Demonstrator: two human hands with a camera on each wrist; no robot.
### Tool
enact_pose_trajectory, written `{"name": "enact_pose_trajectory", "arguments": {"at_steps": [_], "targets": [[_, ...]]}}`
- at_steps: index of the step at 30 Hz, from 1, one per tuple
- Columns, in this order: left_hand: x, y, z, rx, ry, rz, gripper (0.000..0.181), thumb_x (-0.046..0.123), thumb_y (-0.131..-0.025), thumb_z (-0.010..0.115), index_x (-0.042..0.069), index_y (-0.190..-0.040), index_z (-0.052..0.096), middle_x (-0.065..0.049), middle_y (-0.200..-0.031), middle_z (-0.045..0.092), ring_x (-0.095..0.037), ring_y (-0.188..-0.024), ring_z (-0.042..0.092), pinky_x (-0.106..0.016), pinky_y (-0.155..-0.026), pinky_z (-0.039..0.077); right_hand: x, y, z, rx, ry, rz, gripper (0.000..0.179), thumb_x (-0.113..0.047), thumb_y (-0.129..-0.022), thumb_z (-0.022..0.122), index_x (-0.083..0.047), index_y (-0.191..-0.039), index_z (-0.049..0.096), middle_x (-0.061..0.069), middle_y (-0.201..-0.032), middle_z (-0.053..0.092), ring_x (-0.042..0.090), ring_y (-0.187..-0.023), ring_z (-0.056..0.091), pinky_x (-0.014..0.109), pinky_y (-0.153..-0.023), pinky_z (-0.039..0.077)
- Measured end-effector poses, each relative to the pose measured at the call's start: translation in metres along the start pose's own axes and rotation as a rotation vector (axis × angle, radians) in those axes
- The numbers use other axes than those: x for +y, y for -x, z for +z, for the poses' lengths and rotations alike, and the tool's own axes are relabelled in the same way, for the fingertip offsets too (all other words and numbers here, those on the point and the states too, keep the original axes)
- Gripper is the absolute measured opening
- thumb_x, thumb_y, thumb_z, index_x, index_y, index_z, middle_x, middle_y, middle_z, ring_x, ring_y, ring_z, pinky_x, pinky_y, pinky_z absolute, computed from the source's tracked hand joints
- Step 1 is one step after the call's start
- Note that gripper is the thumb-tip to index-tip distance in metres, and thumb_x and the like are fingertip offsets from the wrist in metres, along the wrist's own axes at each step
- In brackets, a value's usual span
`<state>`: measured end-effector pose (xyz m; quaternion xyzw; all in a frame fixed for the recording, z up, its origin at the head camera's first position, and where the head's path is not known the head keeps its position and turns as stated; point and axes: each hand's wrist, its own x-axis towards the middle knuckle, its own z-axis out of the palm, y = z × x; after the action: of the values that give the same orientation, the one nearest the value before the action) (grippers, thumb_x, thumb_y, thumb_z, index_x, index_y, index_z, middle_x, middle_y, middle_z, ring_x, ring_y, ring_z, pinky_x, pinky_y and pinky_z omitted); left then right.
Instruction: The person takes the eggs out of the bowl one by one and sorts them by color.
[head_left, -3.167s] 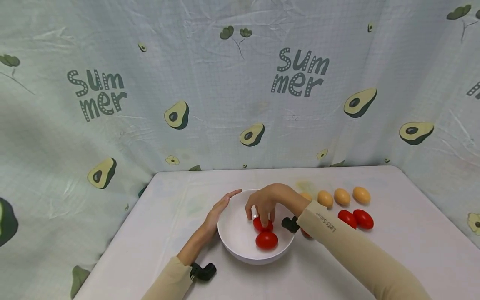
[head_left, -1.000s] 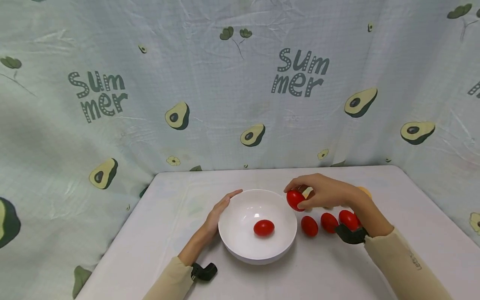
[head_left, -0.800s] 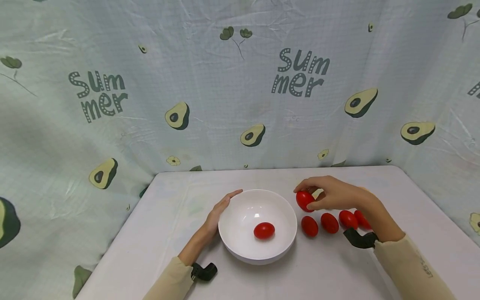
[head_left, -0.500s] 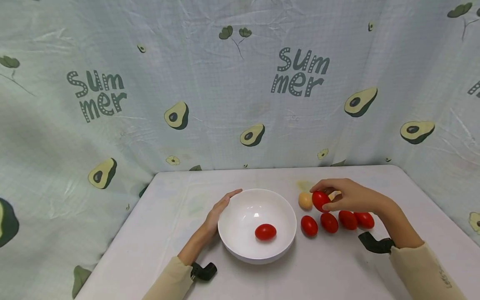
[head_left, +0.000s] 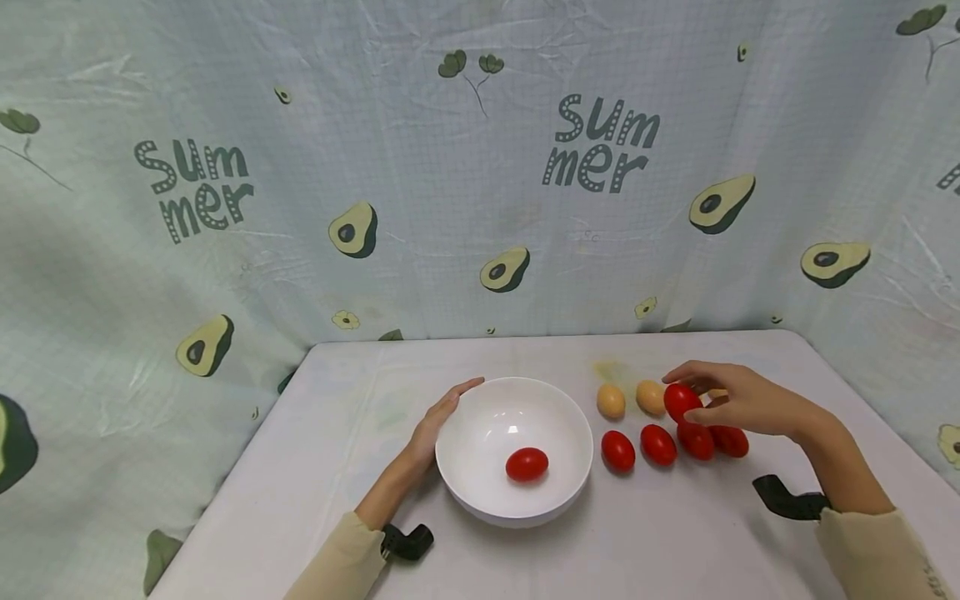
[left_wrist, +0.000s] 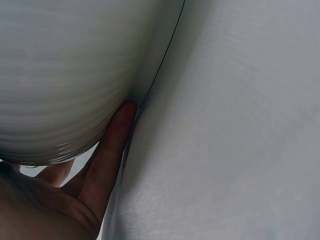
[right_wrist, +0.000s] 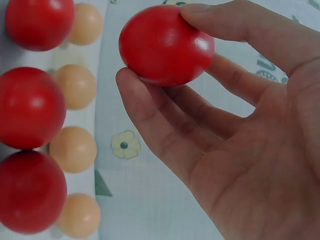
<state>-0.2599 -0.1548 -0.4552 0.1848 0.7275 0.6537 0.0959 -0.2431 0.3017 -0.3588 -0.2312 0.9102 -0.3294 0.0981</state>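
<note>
My left hand [head_left: 429,433] rests along the left side of a white bowl [head_left: 468,492], its fingers extended. In the left wrist view, one finger [left_wrist: 107,155] lies against the bowl's ribbed outer wall [left_wrist: 60,75]. Inside the bowl lies a single red egg [head_left: 527,465]. My right hand [head_left: 738,400] pinches another red egg [head_left: 682,402] between thumb and fingertips, above the right end of a row of red eggs. The right wrist view shows this held egg [right_wrist: 165,47] with the thumb on one side and the fingers on the other.
Several red eggs [head_left: 658,446] form a row right of the bowl. Behind them stand tan eggs [head_left: 611,402], partly hidden by my right hand. The white-covered table [head_left: 360,400] ends at a curtain [head_left: 420,167] printed with avocados.
My right hand has lifted one of two red eggs out of the bowl and carried it rightward over the table. The remaining egg has shifted slightly; my left hand stays at the bowl.
</note>
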Motion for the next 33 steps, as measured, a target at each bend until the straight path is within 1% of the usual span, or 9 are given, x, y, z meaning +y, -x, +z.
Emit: {"name": "enact_pose_trajectory", "arguments": {"at_steps": [2, 3, 7, 9, 11, 15, 19, 25, 33], "targets": [[0.0, 0.0, 0.0, -0.003, 0.004, 0.004, 0.057, 0.039, -0.113, 0.02, 0.011, -0.161, 0.035, -0.009, -0.17, 0.032, -0.028, -0.16, 0.024, -0.042, -0.13, 0.021, 0.003, 0.001, -0.001, 0.004, -0.004, -0.001, 0.052, -0.023, -0.092, 0.076, -0.006, -0.137, 0.057, 0.014, -0.128, 0.067, 0.035, -0.121, 0.061, 0.058, -0.096, 0.058], [0.0, 0.0, 0.0, -0.003, 0.006, 0.004, 0.057, 0.039, -0.113, 0.02, 0.012, -0.161, 0.035, -0.009, -0.17, 0.032, -0.028, -0.16, 0.024, -0.043, -0.13, 0.021, 0.005, 0.002, -0.002, 0.004, -0.002, -0.001, 0.05, -0.023, -0.092, 0.075, -0.006, -0.136, 0.057, 0.014, -0.128, 0.067, 0.034, -0.12, 0.061, 0.057, -0.095, 0.058], [0.0, -0.002, 0.0, -0.002, 0.019, -0.004, 0.057, 0.04, -0.113, 0.021, 0.013, -0.161, 0.036, -0.008, -0.169, 0.033, -0.027, -0.159, 0.026, -0.04, -0.129, 0.025, 0.016, 0.005, -0.006, 0.009, -0.012, 0.001, 0.048, -0.022, -0.093, 0.075, -0.006, -0.134, 0.058, 0.014, -0.127, 0.067, 0.032, -0.117, 0.061, 0.037, -0.088, 0.061], [0.001, -0.003, 0.001, -0.003, 0.024, -0.007, 0.057, 0.04, -0.113, 0.021, 0.013, -0.161, 0.036, -0.007, -0.169, 0.034, -0.027, -0.159, 0.028, -0.034, -0.127, 0.029, 0.022, 0.007, -0.009, 0.007, -0.025, 0.013, 0.048, -0.022, -0.093, 0.074, -0.004, -0.134, 0.058, 0.014, -0.126, 0.067, 0.03, -0.115, 0.061, 0.028, -0.082, 0.059], [0.001, -0.004, 0.001, -0.004, 0.025, -0.011, 0.057, 0.041, -0.113, 0.021, 0.014, -0.161, 0.036, -0.006, -0.168, 0.036, -0.026, -0.158, 0.03, -0.026, -0.123, 0.033, 0.03, 0.011, -0.012, 0.013, -0.032, 0.029, 0.049, -0.021, -0.092, 0.074, -0.002, -0.135, 0.057, 0.015, -0.126, 0.067, 0.027, -0.114, 0.061, 0.026, -0.079, 0.059], [0.002, -0.006, 0.002, 0.001, 0.013, -0.019, 0.056, 0.042, -0.113, 0.021, 0.016, -0.16, 0.038, -0.002, -0.166, 0.039, -0.023, -0.156, 0.033, -0.015, -0.115, 0.036, 0.046, 0.019, -0.019, 0.036, -0.006, 0.051, 0.051, -0.022, -0.092, 0.073, -0.001, -0.136, 0.057, 0.015, -0.125, 0.067, 0.009, -0.109, 0.061, 0.025, -0.078, 0.058], [0.004, -0.006, 0.002, -0.002, 0.008, -0.007, 0.056, 0.04, -0.113, 0.02, 0.014, -0.16, 0.038, -0.006, -0.167, 0.038, -0.027, -0.156, 0.033, -0.012, -0.113, 0.037, 0.062, 0.028, -0.025, 0.05, 0.006, 0.068, 0.054, -0.022, -0.092, 0.073, 0.001, -0.138, 0.056, 0.017, -0.126, 0.067, -0.007, -0.101, 0.059, 0.025, -0.077, 0.058], [0.004, -0.004, 0.001, -0.008, 0.032, -0.008, 0.055, 0.037, -0.114, 0.02, 0.012, -0.161, 0.036, -0.008, -0.168, 0.036, -0.029, -0.156, 0.032, -0.011, -0.11, 0.04, 0.078, 0.035, -0.031, 0.044, -0.029, 0.11, 0.058, -0.022, -0.09, 0.073, 0.004, -0.138, 0.053, 0.024, -0.127, 0.064, -0.002, -0.1, 0.06, 0.028, -0.073, 0.06], [0.002, -0.001, -0.001, -0.005, 0.038, -0.006, 0.055, 0.036, -0.114, 0.021, 0.011, -0.161, 0.036, -0.009, -0.168, 0.034, -0.028, -0.158, 0.029, -0.009, -0.111, 0.038, 0.092, 0.038, -0.03, 0.01, -0.039, 0.174, 0.058, -0.019, -0.093, 0.068, 0.011, -0.139, 0.05, 0.029, -0.127, 0.062, 0.013, -0.104, 0.061, 0.03, -0.074, 0.062]]}}
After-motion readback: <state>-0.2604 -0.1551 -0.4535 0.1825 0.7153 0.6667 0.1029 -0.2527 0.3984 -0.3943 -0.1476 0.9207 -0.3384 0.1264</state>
